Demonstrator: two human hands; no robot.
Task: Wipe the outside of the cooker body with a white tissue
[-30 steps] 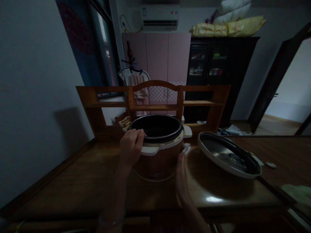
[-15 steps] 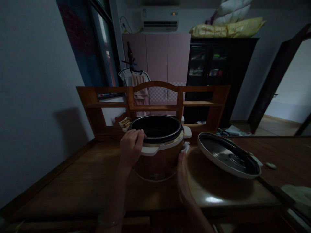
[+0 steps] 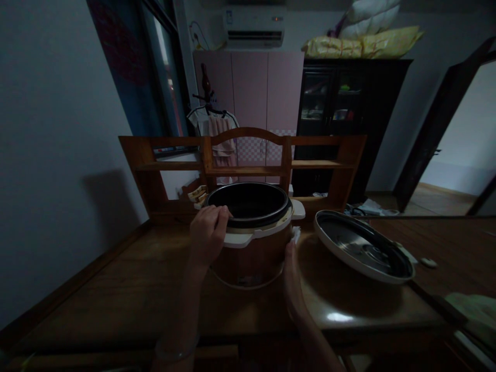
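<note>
A brown electric pressure cooker (image 3: 248,258) with a cream collar and side handles stands without its lid on the wooden desk. Its dark inner pot (image 3: 250,201) sits inside. My left hand (image 3: 209,227) is closed over the near left rim, fingers curled over the edge. At the cooker's right side, my right hand (image 3: 292,274) presses a crumpled white tissue (image 3: 296,235) to the outer wall; most of its fingers are hidden behind the cooker. To the right, the cooker lid (image 3: 364,245) lies upside down and tilted, its metal inside showing.
Behind the cooker rises a wooden shelf unit (image 3: 248,171) along the desk's back. A wall (image 3: 58,155) borders the desk (image 3: 127,289) on the left. Small light-coloured items (image 3: 198,195) stand behind the cooker at left. A small pale object (image 3: 428,263) lies beyond the lid.
My right hand and the tissue have shifted slightly along the cooker's side. My left hand keeps its hold on the rim. The whole view has moved a little.
</note>
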